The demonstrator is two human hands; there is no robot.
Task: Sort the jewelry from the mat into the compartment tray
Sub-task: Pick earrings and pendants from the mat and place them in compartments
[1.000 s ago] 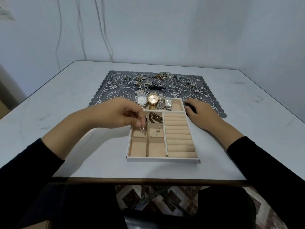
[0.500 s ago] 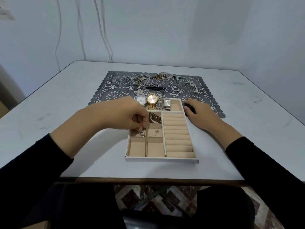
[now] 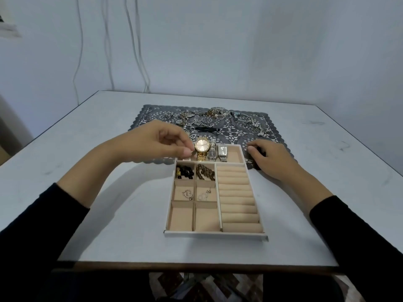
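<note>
The beige compartment tray (image 3: 214, 233) lies on the table in front of me. Its back row holds a gold watch (image 3: 202, 149) and two silver watches (image 3: 222, 151). Dark beads (image 3: 185, 171) and brown beads (image 3: 205, 172) fill two small cells. A silver heart earring (image 3: 188, 194) and a clear earring (image 3: 204, 194) lie in the middle cells. My left hand (image 3: 162, 143) hovers over the tray's back left corner, fingers curled, nothing visible in it. My right hand (image 3: 271, 159) rests flat beside the tray's back right corner. Several chains and rings (image 3: 209, 118) remain on the grey lace mat (image 3: 239, 136).
The white table (image 3: 109, 214) ends in a front edge near my body. A pale wall with hanging cables (image 3: 130, 51) stands behind the table. My black sleeves (image 3: 32, 232) frame both sides.
My left hand let go of the silver heart earring in the middle left cell and lifted away towards the tray's back left corner. My right hand stayed put.
</note>
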